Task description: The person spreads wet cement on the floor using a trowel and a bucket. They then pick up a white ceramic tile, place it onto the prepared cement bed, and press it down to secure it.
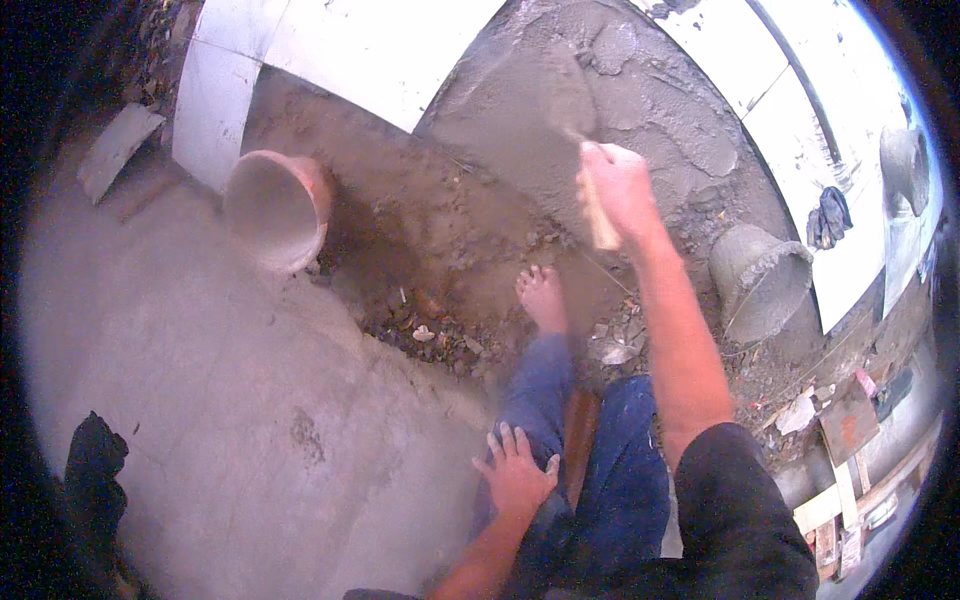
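In the upper middle of the frame, the right hand [622,190] is grasping a trowel [572,100] by its pale handle [601,225], the blurred blade at the wet mortar [690,125]. Probably it is light and stiff, best held there. The left hand [518,472], fingers spread, holding nothing, rests on the leg [542,385].

No readable text, labels, brands, numbers or signs anywhere in view.

Right fingers [585,188] round trowel handle [602,228], blade [572,95] blurred over grey mortar [680,125]; left fingers [509,446] spread on blue trousers [538,395].
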